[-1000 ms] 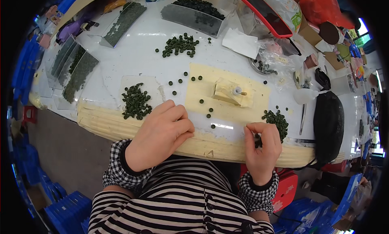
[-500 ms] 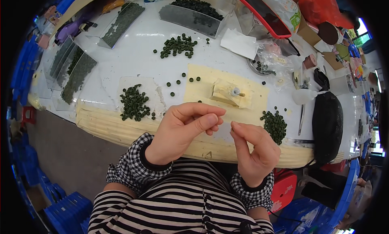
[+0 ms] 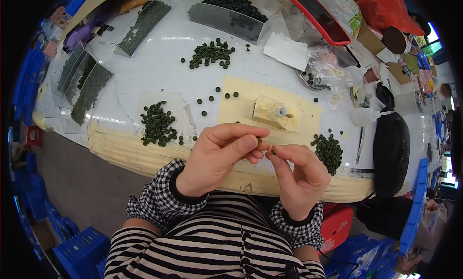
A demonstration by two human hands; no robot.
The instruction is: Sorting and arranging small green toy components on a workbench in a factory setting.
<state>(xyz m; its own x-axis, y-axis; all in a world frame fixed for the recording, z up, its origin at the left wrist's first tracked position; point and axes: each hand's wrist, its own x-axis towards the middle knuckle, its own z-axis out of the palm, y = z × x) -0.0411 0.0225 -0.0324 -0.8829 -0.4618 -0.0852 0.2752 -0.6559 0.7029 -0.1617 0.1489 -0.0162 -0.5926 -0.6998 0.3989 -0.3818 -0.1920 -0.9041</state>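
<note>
Right hand (image 3: 303,173) has drawn nearer left hand (image 3: 214,156), in front of the block (image 3: 268,114); each pinches a green piece (image 3: 259,139), bringing both close.

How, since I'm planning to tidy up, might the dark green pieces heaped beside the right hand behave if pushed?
The dark green pieces would probably scatter, since they lie loosely heaped. Being small, each is likely light. Their rounded outlines suggest some could roll.
</note>
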